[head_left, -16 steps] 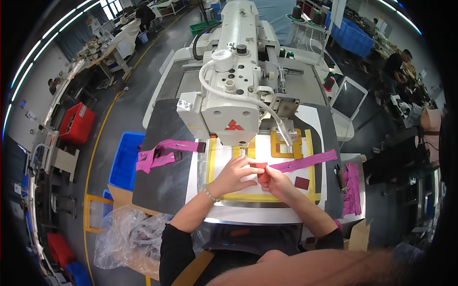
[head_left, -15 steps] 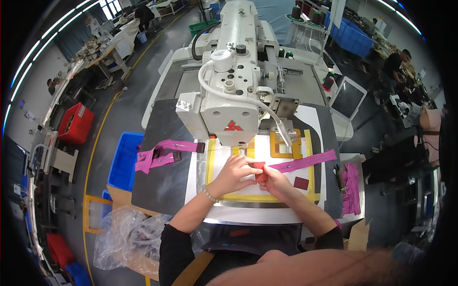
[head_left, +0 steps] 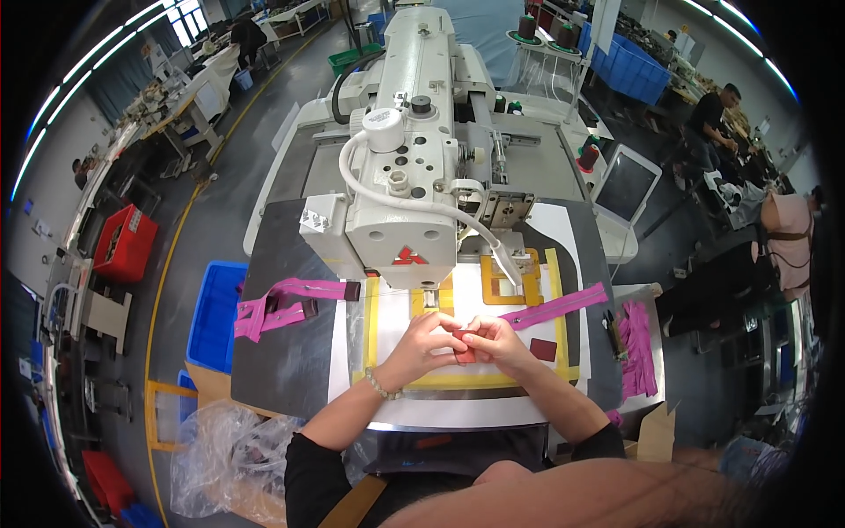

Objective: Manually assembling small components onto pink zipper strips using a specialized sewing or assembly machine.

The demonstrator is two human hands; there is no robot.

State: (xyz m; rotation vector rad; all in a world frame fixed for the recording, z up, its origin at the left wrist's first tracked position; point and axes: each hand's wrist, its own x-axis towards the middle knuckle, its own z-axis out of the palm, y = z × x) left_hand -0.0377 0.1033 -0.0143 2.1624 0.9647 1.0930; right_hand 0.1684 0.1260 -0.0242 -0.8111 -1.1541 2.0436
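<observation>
Both my hands are pinched around a small red patch (head_left: 464, 349) in front of the sewing machine head (head_left: 409, 211). My left hand (head_left: 415, 352), with a beaded bracelet at the wrist, grips its left side. My right hand (head_left: 500, 343) holds its upper right edge. Just beyond my right fingers, a pink zipper (head_left: 563, 305) slants away to the right; whether its near end touches them is hidden. A dark red square patch (head_left: 543, 350) lies flat to the right of my right hand. Under my hands is a white sheet bordered by yellow tape (head_left: 431, 381).
More pink zippers (head_left: 304, 289) with dark ends lie on the black table (head_left: 282, 361) at left. A yellow clamp frame (head_left: 487, 286) sits beside the needle area. At right are a pink zipper bundle (head_left: 637, 352) and a screen (head_left: 625, 183). A blue bin (head_left: 211, 321) stands left.
The view has shifted, so the machine appears lower and further left. My hands have come slightly toward me, and my fingers have changed position on the red patch.
</observation>
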